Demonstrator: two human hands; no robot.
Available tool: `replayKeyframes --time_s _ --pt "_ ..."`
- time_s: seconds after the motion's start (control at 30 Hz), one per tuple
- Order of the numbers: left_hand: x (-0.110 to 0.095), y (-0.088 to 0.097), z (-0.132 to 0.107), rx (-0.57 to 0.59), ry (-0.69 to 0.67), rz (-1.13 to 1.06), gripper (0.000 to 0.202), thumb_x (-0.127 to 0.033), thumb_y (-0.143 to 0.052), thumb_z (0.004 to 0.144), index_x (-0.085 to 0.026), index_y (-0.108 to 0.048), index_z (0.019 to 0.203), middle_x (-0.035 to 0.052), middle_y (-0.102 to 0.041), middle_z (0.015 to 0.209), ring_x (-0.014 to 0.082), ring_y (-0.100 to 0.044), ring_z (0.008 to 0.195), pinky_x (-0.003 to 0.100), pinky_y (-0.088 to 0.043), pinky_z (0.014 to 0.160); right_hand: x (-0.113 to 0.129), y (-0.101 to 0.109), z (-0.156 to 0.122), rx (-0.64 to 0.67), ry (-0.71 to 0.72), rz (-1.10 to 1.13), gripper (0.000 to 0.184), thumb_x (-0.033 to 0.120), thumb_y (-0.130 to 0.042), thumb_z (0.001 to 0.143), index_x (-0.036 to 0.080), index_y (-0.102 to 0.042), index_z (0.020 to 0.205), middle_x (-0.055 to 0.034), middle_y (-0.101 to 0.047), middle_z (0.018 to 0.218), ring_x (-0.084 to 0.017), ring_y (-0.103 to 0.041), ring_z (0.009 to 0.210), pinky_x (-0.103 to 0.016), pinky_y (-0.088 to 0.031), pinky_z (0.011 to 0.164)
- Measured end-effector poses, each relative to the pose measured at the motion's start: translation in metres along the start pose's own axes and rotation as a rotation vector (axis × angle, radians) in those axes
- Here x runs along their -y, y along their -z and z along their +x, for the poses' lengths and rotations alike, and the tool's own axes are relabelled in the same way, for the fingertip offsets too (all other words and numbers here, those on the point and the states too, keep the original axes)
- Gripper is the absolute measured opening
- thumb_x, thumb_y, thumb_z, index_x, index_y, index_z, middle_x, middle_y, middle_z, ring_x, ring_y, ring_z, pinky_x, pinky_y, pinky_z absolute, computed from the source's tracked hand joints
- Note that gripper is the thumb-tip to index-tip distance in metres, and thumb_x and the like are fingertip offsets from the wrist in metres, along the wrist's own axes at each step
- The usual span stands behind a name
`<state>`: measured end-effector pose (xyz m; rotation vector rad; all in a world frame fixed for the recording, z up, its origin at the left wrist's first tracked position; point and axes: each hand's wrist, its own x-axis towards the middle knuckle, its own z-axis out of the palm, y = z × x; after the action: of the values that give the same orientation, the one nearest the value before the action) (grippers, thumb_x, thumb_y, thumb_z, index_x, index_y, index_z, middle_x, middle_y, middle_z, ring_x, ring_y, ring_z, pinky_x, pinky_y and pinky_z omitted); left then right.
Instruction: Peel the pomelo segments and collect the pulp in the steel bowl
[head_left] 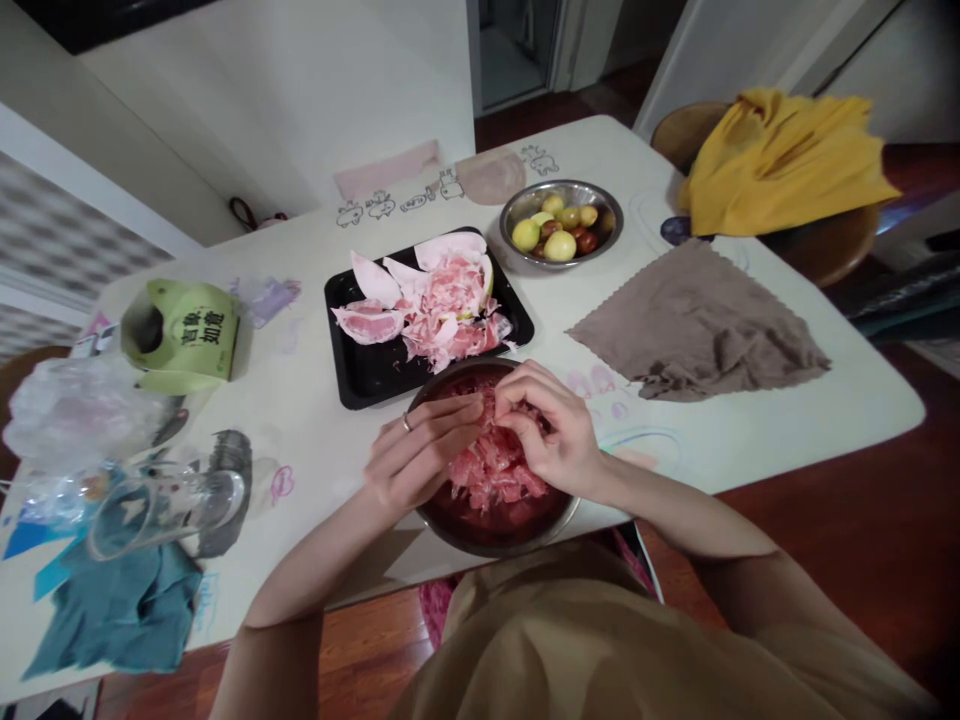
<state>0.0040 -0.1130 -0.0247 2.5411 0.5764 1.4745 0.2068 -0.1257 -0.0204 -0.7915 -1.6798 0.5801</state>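
A metal bowl at the table's near edge holds pink pomelo flesh. Both my hands hover over it. My left hand, with a ring on one finger, has its fingers pressed together on a piece of pomelo flesh. My right hand is curled and pinches the same piece from the other side. The fingertips of the two hands meet above the bowl. Just behind the bowl a black tray carries a heap of pink pomelo peel and membrane.
A steel bowl of small fruits stands behind the tray. A brown cloth lies to the right. A green box, a glass mug, plastic bags and a teal cloth are at the left. A yellow cloth covers a stool.
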Motion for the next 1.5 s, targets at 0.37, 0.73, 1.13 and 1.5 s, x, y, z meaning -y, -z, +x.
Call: replayKeyframes --time_s 0.37,0.73,1.13,1.5 --pt "-0.004 0.0 -0.001 0.022 -0.033 0.125 0.021 -0.02 -0.064 0.097 -0.019 -0.071 0.117 0.0093 -0.078 0.113 0.0266 -0.075 0.112 0.036 -0.068 0.086 0.0 -0.001 -0.002 0.008 -0.014 0.026 0.018 0.005 -0.052 0.094 0.019 -0.054 0.083 -0.0019 -0.058 0.081 -0.014 -0.055 0.078 -0.03 -0.045 0.072" --pt "-0.007 -0.002 0.004 -0.029 0.073 -0.009 0.02 -0.017 -0.062 0.097 -0.021 -0.07 0.116 0.0092 -0.078 0.11 0.0238 -0.076 0.107 0.035 -0.066 0.083 0.002 -0.003 -0.006 -0.071 0.039 -0.02 0.017 0.005 -0.054 0.093 0.021 -0.058 0.087 -0.0021 -0.062 0.082 -0.015 -0.058 0.077 -0.033 -0.05 0.072" --pt "-0.012 -0.001 0.015 -0.07 0.122 -0.196 0.025 -0.008 -0.063 0.094 -0.015 -0.069 0.117 0.0135 -0.077 0.111 0.026 -0.075 0.105 0.04 -0.065 0.082 0.002 0.006 -0.005 -0.206 0.233 -0.303 0.021 0.013 -0.074 0.086 0.026 -0.076 0.102 0.0007 -0.079 0.085 -0.018 -0.07 0.08 -0.039 -0.05 0.077" --pt "-0.005 0.005 0.008 0.026 0.035 0.088 0.029 -0.022 -0.06 0.1 -0.024 -0.069 0.127 0.0073 -0.079 0.111 0.0222 -0.077 0.104 0.035 -0.066 0.084 0.003 0.01 -0.008 -0.103 0.407 -0.697 0.008 0.021 -0.07 0.092 0.027 -0.071 0.097 0.0047 -0.08 0.089 -0.017 -0.07 0.081 -0.041 -0.039 0.079"
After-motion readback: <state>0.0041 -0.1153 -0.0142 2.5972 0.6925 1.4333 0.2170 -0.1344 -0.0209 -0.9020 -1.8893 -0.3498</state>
